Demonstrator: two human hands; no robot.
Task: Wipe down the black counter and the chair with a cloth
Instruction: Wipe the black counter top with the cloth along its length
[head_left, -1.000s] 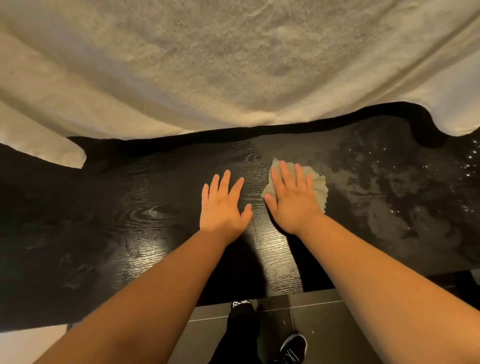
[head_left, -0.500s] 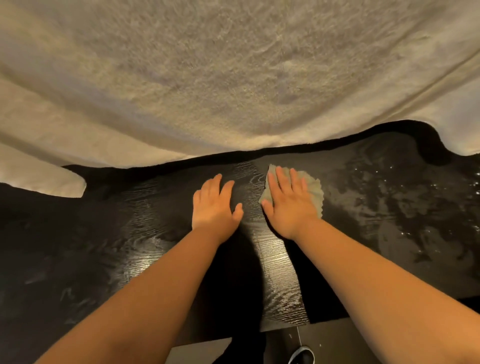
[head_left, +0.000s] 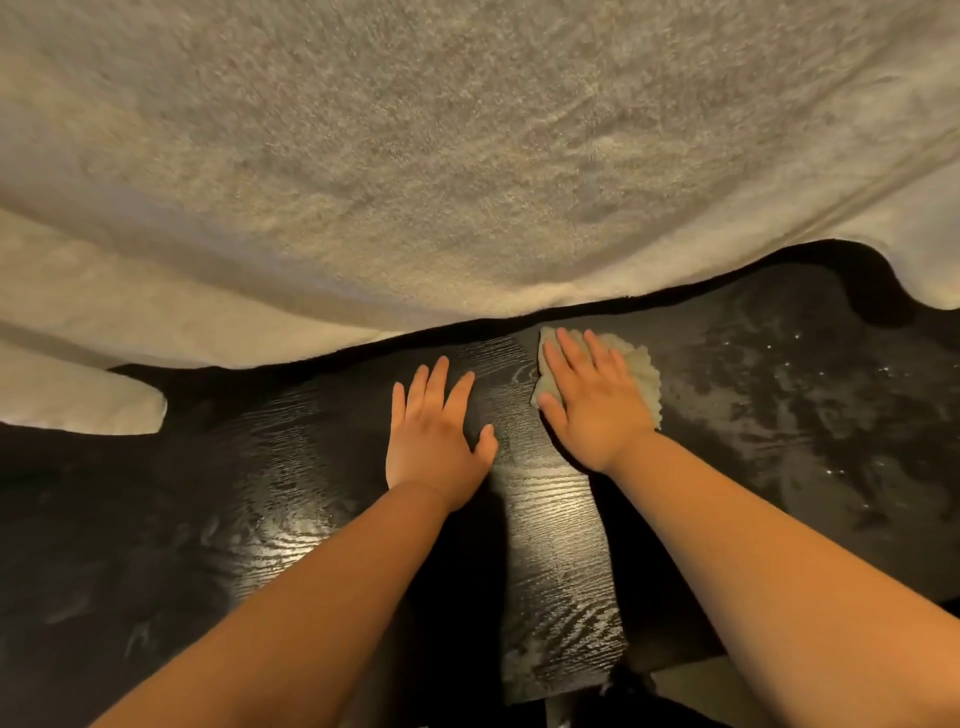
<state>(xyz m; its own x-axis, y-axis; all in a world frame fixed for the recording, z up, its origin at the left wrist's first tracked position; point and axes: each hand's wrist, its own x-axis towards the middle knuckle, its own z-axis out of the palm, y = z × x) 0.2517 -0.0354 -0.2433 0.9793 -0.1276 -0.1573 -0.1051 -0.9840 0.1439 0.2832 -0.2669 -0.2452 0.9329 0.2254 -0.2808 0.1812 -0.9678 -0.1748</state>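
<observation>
The black counter (head_left: 260, 493) has a wood-grain top and fills the lower half of the head view. A small pale cloth (head_left: 641, 369) lies flat on it near the far edge. My right hand (head_left: 592, 400) presses on the cloth with straight, spread fingers. My left hand (head_left: 439, 431) rests flat on the bare counter just left of it, fingers straight, holding nothing. Wet smears and droplets (head_left: 810, 400) shine on the counter to the right of the cloth. No chair is in view.
A large beige towel-like fabric (head_left: 467, 156) hangs over the far side of the counter and fills the upper half of the view. A fold of it (head_left: 83, 405) lies on the counter at far left. The counter's near edge (head_left: 571, 691) shows at the bottom.
Both hands have slid forward toward the beige fabric, the right one pushing the cloth along. The view has moved forward, so the floor and shoes have dropped out of sight.
</observation>
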